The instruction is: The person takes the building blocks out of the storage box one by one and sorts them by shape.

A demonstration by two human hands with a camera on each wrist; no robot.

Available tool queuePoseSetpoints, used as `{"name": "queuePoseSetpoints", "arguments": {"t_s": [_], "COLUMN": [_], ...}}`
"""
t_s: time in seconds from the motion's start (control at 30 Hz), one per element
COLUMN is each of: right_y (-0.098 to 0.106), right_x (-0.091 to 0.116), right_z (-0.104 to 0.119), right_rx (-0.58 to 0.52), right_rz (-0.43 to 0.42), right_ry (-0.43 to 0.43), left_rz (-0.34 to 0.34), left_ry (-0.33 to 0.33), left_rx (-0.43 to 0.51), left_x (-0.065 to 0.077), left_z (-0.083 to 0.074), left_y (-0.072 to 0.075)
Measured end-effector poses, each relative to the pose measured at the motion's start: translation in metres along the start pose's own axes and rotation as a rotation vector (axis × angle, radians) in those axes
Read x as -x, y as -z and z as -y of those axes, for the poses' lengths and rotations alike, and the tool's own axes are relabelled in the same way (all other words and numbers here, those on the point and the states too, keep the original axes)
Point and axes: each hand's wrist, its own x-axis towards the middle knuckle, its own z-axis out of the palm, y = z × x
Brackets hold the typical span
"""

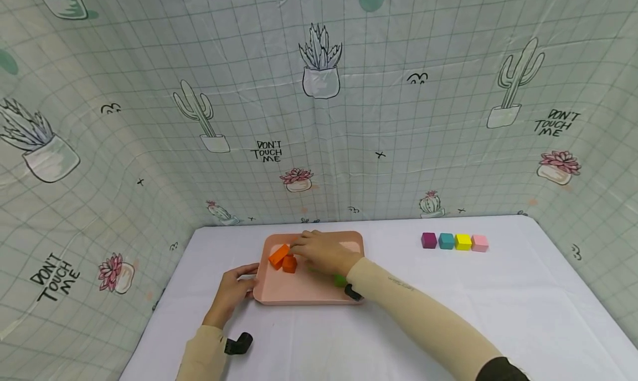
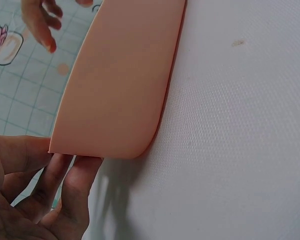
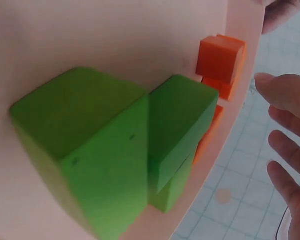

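A pink tray (image 1: 299,292) lies on the white table. At its left side my left hand (image 1: 234,292) touches the outer wall and rim with its fingertips and thumb, seen close in the left wrist view. My right hand (image 1: 326,252) reaches over the tray, fingers parted and holding nothing. Near its fingertips in the head view, orange blocks (image 1: 279,256) lie at the tray's left. In the right wrist view, a large green block (image 3: 80,115) and a darker green block (image 3: 182,112) lie inside. My right forearm and hand hide most of the green ones in the head view.
At the back right of the table stands a row of small cubes: purple (image 1: 428,240), teal (image 1: 446,241), yellow (image 1: 463,242) and pink (image 1: 480,243). A patterned cloth (image 1: 349,121) with cactus drawings hangs behind the table and along its sides.
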Motion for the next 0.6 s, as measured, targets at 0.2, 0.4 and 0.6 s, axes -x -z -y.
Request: {"name": "queuePoseSetpoints", "arguments": {"t_s": [0.2, 0.4, 0.6], "right_y": [-0.001, -0.007, -0.015], "right_x": [-0.008, -0.014, -0.015], "right_z": [0.005, 0.004, 0.002], "right_rx": [-0.004, -0.001, -0.013], "right_rz": [0.033, 0.034, 0.043], "right_ry": [0.004, 0.036, 0.048], "left_rz": [0.0, -0.003, -0.005], "left_ry": [-0.003, 0.0, -0.004], "left_rx": [0.004, 0.003, 0.004], "left_x": [-0.001, -0.001, -0.001], "left_z": [0.002, 0.002, 0.002], "left_y": [0.0, 0.0, 0.0]}}
